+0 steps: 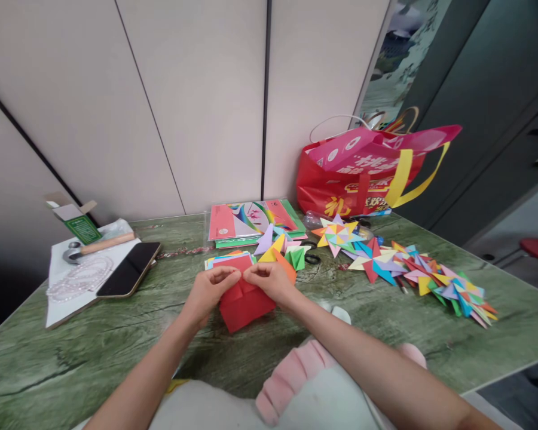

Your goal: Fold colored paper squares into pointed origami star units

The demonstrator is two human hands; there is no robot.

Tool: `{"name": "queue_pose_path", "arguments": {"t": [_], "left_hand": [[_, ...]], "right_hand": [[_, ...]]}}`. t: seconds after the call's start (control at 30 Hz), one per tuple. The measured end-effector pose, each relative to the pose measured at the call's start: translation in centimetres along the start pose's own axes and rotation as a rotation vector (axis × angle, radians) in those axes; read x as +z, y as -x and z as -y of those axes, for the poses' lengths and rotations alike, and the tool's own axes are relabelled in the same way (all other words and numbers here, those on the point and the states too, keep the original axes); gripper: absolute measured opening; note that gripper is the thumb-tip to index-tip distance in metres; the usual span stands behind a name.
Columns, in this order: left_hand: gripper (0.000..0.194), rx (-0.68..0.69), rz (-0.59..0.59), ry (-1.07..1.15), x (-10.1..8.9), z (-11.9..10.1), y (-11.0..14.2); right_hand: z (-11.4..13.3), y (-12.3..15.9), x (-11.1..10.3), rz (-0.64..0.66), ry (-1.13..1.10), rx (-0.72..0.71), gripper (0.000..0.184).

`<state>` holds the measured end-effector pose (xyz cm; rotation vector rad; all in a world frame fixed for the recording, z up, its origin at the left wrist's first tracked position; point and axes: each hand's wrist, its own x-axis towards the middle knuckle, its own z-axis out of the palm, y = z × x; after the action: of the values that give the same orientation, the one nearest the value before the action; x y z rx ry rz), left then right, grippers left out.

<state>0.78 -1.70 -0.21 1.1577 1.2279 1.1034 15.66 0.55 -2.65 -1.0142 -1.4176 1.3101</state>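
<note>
My left hand (211, 288) and my right hand (271, 280) both pinch the top edge of a folded red paper (244, 304) lying on the green marbled table (116, 340). Fingers of both hands are curled shut on the paper, fingertips nearly meeting above its middle. Just beyond my hands lie a few loose folded pieces (281, 249) in purple, yellow, orange and green, plus a small stack of coloured sheets (228, 260).
A pack of coloured paper (251, 222) lies behind. Several finished paper stars (403, 269) spread to the right. A red shopping bag (367, 173) stands at the back right. At left, a phone (129, 270), beads, a small hammer and a green box rest on a white sheet.
</note>
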Motion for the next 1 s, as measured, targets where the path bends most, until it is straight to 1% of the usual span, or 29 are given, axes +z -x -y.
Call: {"name": "queue_pose_path", "arguments": {"t": [0.1, 0.2, 0.33, 0.43, 0.6, 0.67, 0.77, 0.9, 0.93, 1.0], "left_hand": [[0.025, 0.019, -0.058, -0.053, -0.2, 0.3, -0.2], [0.022, 0.038, -0.093, -0.081, -0.3, 0.4, -0.3], [0.019, 0.059, -0.076, -0.094, -0.3, 0.4, -0.2], [0.018, 0.049, -0.072, -0.087, 0.0, 0.4, -0.1], [0.020, -0.005, -0.123, 0.000, -0.1, 0.3, -0.3], [0.021, -0.010, -0.149, 0.052, -0.7, 0.0, -0.6], [0.023, -0.023, -0.191, 0.114, -2.0, -0.5, -1.2], [0.026, 0.006, -0.314, 0.194, -3.9, -0.9, -2.0], [0.027, 0.007, -0.331, 0.201, -4.2, -1.0, -2.2], [0.027, -0.001, -0.322, 0.197, -4.3, -1.0, -2.2]], "right_hand": [[0.2, 0.1, 0.1, 0.019, 0.020, 0.011, 0.015], [0.2, 0.1, 0.2, 0.030, 0.053, -0.005, 0.015], [0.0, 0.2, 0.3, 0.045, 0.071, -0.028, 0.015], [-0.1, 0.1, 0.3, 0.051, 0.097, -0.034, 0.014], [0.1, -0.1, 0.2, 0.010, 0.158, -0.014, 0.012], [0.1, -0.3, 0.0, -0.022, 0.158, 0.000, 0.012], [-0.2, -0.6, -0.5, -0.063, 0.127, 0.038, 0.012], [-0.8, -1.1, -1.1, -0.118, 0.059, 0.071, 0.013], [-0.8, -1.2, -1.1, -0.130, 0.030, 0.082, 0.013], [-0.8, -1.3, -1.1, -0.157, -0.027, 0.095, 0.012]]}}
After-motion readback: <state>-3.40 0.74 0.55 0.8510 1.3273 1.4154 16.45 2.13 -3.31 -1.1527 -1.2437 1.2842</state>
